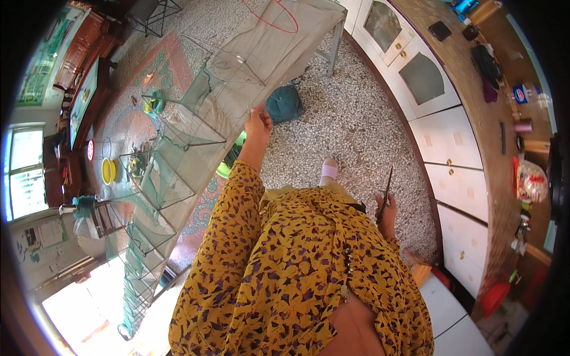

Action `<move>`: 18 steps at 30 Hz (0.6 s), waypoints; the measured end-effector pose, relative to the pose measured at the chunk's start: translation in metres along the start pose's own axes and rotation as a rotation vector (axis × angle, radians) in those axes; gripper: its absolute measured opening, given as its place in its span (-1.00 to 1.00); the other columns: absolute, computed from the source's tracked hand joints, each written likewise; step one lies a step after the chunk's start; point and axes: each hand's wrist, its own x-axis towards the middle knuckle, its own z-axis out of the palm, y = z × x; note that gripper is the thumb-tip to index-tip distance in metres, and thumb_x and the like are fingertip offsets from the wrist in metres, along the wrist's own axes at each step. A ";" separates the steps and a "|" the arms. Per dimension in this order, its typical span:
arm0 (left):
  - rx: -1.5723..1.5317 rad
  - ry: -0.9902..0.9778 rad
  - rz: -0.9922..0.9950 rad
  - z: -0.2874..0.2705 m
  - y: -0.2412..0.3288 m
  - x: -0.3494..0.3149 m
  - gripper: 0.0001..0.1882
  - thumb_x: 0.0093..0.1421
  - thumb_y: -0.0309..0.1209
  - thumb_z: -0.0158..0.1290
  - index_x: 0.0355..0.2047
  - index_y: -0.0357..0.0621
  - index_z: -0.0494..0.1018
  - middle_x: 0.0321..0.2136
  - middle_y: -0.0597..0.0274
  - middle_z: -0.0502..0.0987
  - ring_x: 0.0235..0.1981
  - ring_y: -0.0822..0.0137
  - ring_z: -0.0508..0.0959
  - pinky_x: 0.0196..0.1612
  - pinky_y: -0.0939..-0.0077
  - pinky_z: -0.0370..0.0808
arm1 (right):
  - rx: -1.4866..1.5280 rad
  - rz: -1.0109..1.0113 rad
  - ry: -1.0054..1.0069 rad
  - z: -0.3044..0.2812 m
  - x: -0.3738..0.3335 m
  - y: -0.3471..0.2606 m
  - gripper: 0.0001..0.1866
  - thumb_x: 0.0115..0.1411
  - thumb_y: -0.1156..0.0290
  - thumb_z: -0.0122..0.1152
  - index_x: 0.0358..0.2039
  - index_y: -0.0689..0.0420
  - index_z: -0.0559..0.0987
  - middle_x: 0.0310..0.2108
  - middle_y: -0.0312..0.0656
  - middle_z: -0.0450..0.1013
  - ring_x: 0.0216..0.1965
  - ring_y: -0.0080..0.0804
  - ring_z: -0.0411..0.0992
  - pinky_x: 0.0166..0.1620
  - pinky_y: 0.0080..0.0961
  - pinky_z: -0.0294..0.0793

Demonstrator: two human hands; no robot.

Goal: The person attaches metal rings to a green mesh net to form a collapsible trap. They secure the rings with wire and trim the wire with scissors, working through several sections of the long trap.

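Observation:
At the right edge of a long cloth-covered table (255,56), my left hand (259,123) is raised with its fingers curled into a pinch. Whatever it may hold is too fine to make out. Low on the other side, my right hand (387,215) is closed around dark scissors (389,184), their point directed away from me. A long green mesh net trap (169,163) with thin dark frames stretches along the table, left of my left hand. Just beyond that hand, a dark teal bundle (285,104) rests on the pebbled floor.
White cabinets (445,139) line the right side under a cluttered countertop (469,89). A red ring (297,26) shows at the table's far end. On the left are a yellow basin (108,171) and wooden furniture (89,107). A bright green item (224,169) is beneath the table edge.

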 end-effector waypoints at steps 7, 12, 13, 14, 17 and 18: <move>-0.199 0.131 -0.006 0.040 -0.020 0.038 -0.64 0.24 -0.21 -0.28 -0.05 -0.11 0.25 -0.61 0.24 0.29 -0.66 0.40 0.24 -0.63 0.54 0.22 | -0.089 0.031 0.018 -0.034 0.041 -0.038 -0.38 0.01 0.28 0.25 0.02 0.23 0.23 -0.67 -0.41 0.20 -0.77 -0.69 0.12 -0.73 -0.68 0.08; -0.436 0.180 -0.055 0.038 -0.031 0.045 -0.63 0.22 -0.23 -0.27 -0.01 -0.08 0.20 -0.61 0.23 0.30 -0.66 0.39 0.22 -0.63 0.52 0.21 | -0.070 0.043 0.021 -0.041 0.038 -0.027 -0.38 -0.01 0.24 0.28 0.00 0.26 0.26 -0.74 -0.43 0.17 -0.79 -0.70 0.08 -0.73 -0.67 0.00; -0.490 0.166 -0.044 0.045 -0.030 0.046 -0.64 0.22 -0.23 -0.27 -0.02 -0.08 0.21 -0.61 0.23 0.30 -0.66 0.39 0.23 -0.63 0.52 0.21 | -0.058 0.022 0.014 -0.038 0.040 -0.033 -0.38 -0.01 0.24 0.28 -0.01 0.27 0.27 -0.77 -0.44 0.16 -0.80 -0.71 0.06 -0.73 -0.66 -0.03; -0.543 0.153 -0.032 0.051 -0.028 0.047 -0.65 0.22 -0.23 -0.28 -0.04 -0.08 0.21 -0.60 0.24 0.30 -0.65 0.39 0.23 -0.63 0.52 0.21 | -0.047 0.028 0.005 -0.033 0.040 -0.036 -0.39 -0.02 0.24 0.29 -0.02 0.26 0.28 -0.77 -0.44 0.17 -0.80 -0.71 0.07 -0.74 -0.67 -0.03; -0.268 0.262 0.031 0.065 -0.028 0.030 -0.72 0.23 -0.32 -0.34 -0.12 -0.12 0.26 -0.59 0.29 0.27 -0.64 0.41 0.20 -0.59 0.54 0.19 | -0.015 0.065 -0.035 -0.025 0.035 -0.032 -0.46 -0.01 0.32 0.28 -0.07 0.26 0.31 -0.76 -0.45 0.20 -0.79 -0.71 0.10 -0.74 -0.69 -0.01; -0.256 0.272 0.001 0.065 -0.035 0.028 -0.74 0.23 -0.33 -0.35 -0.17 -0.13 0.27 -0.59 0.29 0.28 -0.64 0.41 0.21 -0.60 0.54 0.19 | -0.048 0.054 -0.054 -0.025 0.034 -0.030 -0.48 0.00 0.30 0.26 -0.08 0.24 0.32 -0.77 -0.46 0.17 -0.79 -0.71 0.08 -0.74 -0.67 -0.02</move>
